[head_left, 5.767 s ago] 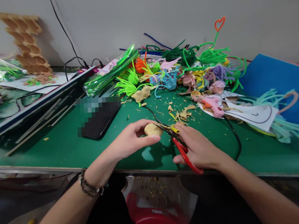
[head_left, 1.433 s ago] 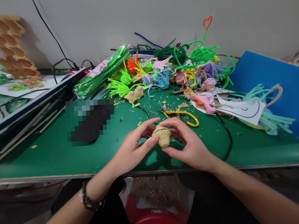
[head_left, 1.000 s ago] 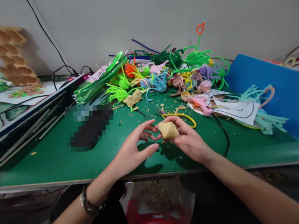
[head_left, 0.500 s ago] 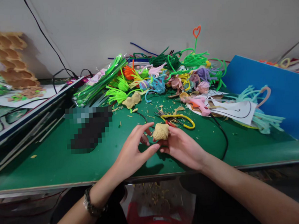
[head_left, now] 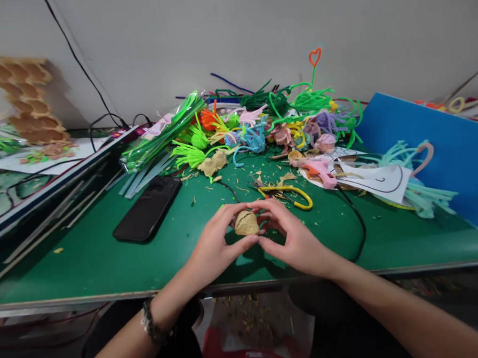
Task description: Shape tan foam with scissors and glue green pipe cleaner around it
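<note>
A small, tan, rounded piece of egg-carton pulp [head_left: 246,223] is held above the green table, a dark slit showing across its upper part. My left hand [head_left: 222,237] curls around its left side, fingers over the back and thumb in front. From the right, my right hand [head_left: 289,231] closes in with fingertips and thumb touching it or just beside it. Behind the hands lie yellow-handled scissors [head_left: 304,198] among tan scraps. Another torn tan carton piece [head_left: 213,163] rests farther back.
A black phone [head_left: 147,209] lies left, beside clear glue sticks [head_left: 145,176]. Pipe-cleaner bundles [head_left: 253,135] are heaped along the wall. A pink glue gun [head_left: 321,172] with its black cord is on the right, before a blue board [head_left: 422,153]. A cut egg tray [head_left: 30,102] stands far left.
The tan carton piece has moved slightly left and down and has been turned, showing its slit. My right hand has rolled over with its fingers now on top; my left hand has closed in.
</note>
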Demonstrator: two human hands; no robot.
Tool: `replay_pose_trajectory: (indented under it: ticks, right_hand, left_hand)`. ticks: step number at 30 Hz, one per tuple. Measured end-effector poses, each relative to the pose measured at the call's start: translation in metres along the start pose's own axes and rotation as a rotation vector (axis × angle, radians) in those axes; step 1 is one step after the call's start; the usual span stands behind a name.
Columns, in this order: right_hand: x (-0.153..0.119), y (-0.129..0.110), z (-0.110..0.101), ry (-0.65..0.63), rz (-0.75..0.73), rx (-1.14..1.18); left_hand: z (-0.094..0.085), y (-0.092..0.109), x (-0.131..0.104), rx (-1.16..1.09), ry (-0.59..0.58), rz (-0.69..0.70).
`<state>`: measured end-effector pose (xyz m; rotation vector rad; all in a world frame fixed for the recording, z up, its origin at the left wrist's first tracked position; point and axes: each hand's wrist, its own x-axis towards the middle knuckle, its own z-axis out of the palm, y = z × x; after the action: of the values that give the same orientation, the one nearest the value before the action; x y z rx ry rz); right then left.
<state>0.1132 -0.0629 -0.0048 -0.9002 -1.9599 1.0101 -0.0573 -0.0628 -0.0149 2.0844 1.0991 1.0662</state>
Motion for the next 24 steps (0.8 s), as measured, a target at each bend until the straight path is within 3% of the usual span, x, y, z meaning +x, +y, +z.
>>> replay_pose_trajectory:
  ticks: [7, 12, 16, 20, 24]
  right_hand:
    - [0.005, -0.001, -0.011, 0.032, 0.086, -0.042]
    - [0.007, 0.003, -0.022, -0.096, 0.021, -0.475]
    - [0.010, 0.002, -0.031, -0.062, 0.018, -0.765]
    - [0.013, -0.001, -0.042, -0.018, 0.187, -1.010]
    - [0.012, 0.003, -0.052, -0.009, 0.288, -1.060]
  left_hand:
    - [-0.008, 0.002, 0.000, 0.329, 0.056, 0.015]
    - [-0.012, 0.003, 0.002, 0.589, -0.100, -0.068]
    - [-0.011, 0.007, 0.003, 0.580, -0.109, -0.068]
    - [-0.008, 0.015, 0.008, 0.574, -0.125, -0.092]
    - [0.000, 0.022, 0.014, 0.619, -0.153, -0.119]
